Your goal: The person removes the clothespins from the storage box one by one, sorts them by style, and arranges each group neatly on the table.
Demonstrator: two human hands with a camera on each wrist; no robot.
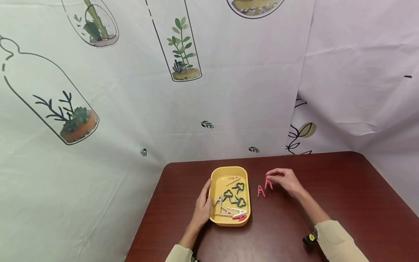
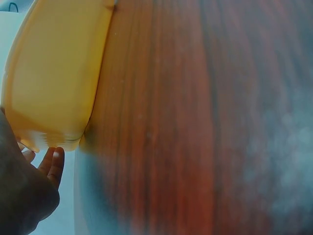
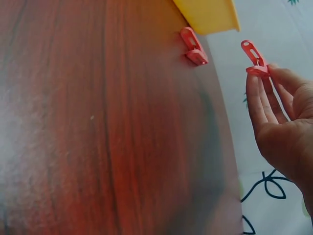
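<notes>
A yellow plastic tub stands on the table. My left hand rests against its left side, with fairly straight fingers touching the wall in the left wrist view. To the right of the tub, my right hand pinches a pink clothespin between thumb and fingertips. In the right wrist view this clothespin points away from the fingertips. A second pink clothespin stands on the table between the tub and my right hand.
Inside the tub are several dark green shaped clips, several pale clothespins and something pink near the front. The dark red-brown table meets a printed cloth backdrop at its far edge.
</notes>
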